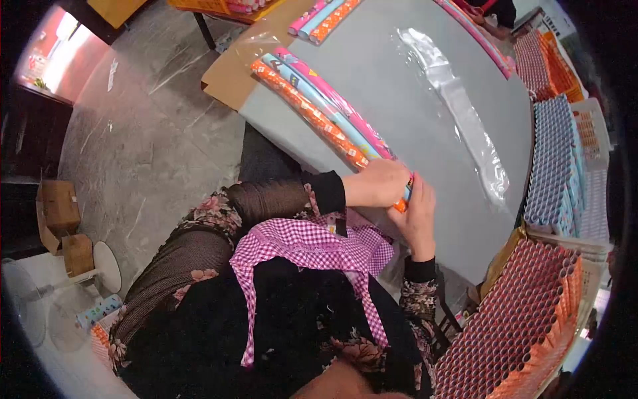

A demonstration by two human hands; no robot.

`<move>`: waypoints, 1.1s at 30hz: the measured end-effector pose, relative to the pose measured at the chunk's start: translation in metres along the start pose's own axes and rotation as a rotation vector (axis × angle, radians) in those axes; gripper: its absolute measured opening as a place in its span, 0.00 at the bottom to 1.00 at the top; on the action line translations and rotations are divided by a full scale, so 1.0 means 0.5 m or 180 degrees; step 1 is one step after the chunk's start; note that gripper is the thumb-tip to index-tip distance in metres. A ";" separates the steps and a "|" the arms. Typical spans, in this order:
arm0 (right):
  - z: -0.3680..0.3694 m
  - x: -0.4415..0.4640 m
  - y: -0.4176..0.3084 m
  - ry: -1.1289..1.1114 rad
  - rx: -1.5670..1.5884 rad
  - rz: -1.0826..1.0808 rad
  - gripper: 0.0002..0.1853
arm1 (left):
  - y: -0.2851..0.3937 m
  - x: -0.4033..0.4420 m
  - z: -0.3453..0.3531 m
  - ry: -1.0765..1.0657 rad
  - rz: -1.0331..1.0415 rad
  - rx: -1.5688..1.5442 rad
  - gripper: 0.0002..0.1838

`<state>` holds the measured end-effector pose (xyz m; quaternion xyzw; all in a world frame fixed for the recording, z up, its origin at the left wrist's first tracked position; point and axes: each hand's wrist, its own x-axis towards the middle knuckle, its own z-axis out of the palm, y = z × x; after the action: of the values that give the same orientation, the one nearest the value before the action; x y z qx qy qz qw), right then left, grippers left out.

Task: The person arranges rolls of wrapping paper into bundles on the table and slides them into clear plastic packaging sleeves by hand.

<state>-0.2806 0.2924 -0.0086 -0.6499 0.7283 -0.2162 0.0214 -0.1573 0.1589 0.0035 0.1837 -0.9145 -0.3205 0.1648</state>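
A clear plastic sleeve holds three rolls of patterned wrapping paper: an orange roll (309, 110), a light blue roll (325, 106) and a pink roll (339, 100). The bundle lies slantwise along the near left edge of the grey table (438, 159). My left hand (380, 183) is closed over its near end and covers part of the rolls. Just right of it, my right hand (417, 214) has its fingers curled round the tip of the same end, where a bit of orange and blue shows between the hands.
Flat clear plastic sleeves (458, 106) lie on the table's right half. Another bundle of rolls (325, 18) is at the far edge. Crates on the right hold many orange rolls (512, 319) and blue rolls (551, 166). Part of another person (495, 16) shows at top right.
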 end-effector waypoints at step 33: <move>-0.053 -0.108 -0.031 0.0192 0.5013 0.2079 0.40 | 0.035 -0.002 0.044 -0.0487 -0.0062 -0.0068 0.10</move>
<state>-0.2663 0.3506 0.0073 -0.1968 0.5167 -0.6598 0.5089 -0.1698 0.1838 -0.0015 0.1658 -0.9192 -0.3448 0.0933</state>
